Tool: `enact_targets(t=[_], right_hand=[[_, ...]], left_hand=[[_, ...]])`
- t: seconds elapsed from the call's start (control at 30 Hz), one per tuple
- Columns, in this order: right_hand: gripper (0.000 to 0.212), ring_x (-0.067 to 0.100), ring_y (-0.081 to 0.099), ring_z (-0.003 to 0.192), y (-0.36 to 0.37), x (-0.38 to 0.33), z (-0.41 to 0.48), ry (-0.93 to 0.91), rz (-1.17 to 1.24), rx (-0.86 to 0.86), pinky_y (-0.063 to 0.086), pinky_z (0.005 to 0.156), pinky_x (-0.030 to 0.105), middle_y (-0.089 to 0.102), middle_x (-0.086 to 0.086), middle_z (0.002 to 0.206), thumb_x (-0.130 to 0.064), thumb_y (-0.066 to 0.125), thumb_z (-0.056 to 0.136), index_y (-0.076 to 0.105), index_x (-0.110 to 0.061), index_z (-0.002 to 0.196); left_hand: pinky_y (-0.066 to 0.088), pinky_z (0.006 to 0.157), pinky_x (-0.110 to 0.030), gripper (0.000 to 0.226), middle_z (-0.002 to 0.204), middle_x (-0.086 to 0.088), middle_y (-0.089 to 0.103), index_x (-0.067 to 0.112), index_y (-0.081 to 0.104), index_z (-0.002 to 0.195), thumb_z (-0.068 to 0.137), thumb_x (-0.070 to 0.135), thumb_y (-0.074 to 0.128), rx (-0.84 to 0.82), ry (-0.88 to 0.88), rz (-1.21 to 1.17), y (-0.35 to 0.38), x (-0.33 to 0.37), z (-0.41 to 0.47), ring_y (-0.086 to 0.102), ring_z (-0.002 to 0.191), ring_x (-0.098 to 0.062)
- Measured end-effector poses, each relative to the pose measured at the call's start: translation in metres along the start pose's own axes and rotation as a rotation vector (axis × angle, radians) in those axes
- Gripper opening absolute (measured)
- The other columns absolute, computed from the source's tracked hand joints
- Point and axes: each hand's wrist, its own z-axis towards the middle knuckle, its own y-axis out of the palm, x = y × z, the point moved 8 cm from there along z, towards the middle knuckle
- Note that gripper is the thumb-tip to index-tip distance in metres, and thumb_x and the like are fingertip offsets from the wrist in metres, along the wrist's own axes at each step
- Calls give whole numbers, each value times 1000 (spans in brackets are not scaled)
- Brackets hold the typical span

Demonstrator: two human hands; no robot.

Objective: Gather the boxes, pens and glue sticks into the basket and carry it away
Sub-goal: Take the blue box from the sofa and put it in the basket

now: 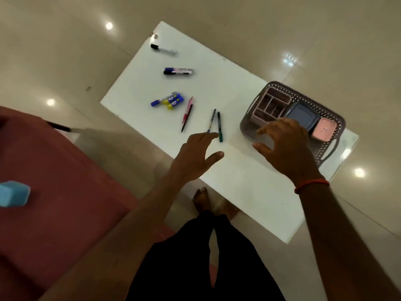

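Note:
A grey perforated basket (329, 148) stands at the right end of the white table (249, 192). Inside it lie a pink divided box (272, 104), a blue lidded box (302, 115) and a small pink box (323, 129). My right hand (286, 148) hovers with spread fingers over the basket's near-left corner, holding nothing. My left hand (195, 155) reaches with straight fingers toward a blue pen (211, 120) and a green pen (219, 126). Further left lie a pink pen and a dark pen (188, 112), blue-and-yellow glue sticks (171, 101), two markers (178, 71) and a black-capped marker (163, 49).
A red sofa (65, 192) fills the left side, with a light blue block (14, 196) on it and a black-and-white marker (65, 128) at its edge. My legs and bare feet (201, 200) stand at the table's near edge. Glossy beige floor tiles surround the table.

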Motion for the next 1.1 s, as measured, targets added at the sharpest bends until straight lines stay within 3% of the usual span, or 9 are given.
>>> enact_targets(t=[0.1,0.27,0.47,0.67,0.93,1.1], right_hand=[[37,28,42,130,-25,-33,-6,-74,25,15,30,104,47,63,1,123,-45,69,86,67,-23,115],[36,29,49,121,-45,-77,-11,-190,14,-1,38,100,48,66,1,113,-48,66,82,68,-24,108],[34,29,50,125,-67,-144,-4,-336,20,-38,37,103,47,68,-1,113,-48,67,82,70,-25,107],[33,25,40,135,-68,-228,26,-537,-9,-96,32,101,41,63,-3,124,-44,71,85,68,-26,112],[31,23,38,137,-46,-337,53,-696,-26,-134,29,105,43,63,-4,124,-44,70,85,68,-27,111],[33,23,35,139,-25,-401,59,-806,-71,-192,27,105,41,61,-3,128,-45,66,89,66,-26,116]], left_hand=[[40,110,-46,58,147,7,49,30,43,147,96,54,56,13,1,-13,-23,12,-25,39,137,-14],[39,110,-45,58,146,9,49,32,42,147,96,55,55,1,2,4,-48,27,-56,39,135,-9],[39,110,-42,57,144,10,51,33,44,146,95,56,55,82,-42,-4,-89,27,-84,41,134,-10],[35,113,-36,55,143,10,54,31,46,146,97,53,56,239,-178,-60,-132,-21,-126,41,134,-10],[39,110,-38,73,138,6,58,27,48,145,87,71,41,354,-339,-91,-184,-112,-178,46,132,-15],[41,108,-41,55,135,0,59,22,49,143,96,50,57,415,-387,-131,-216,-156,-203,49,128,-19]])
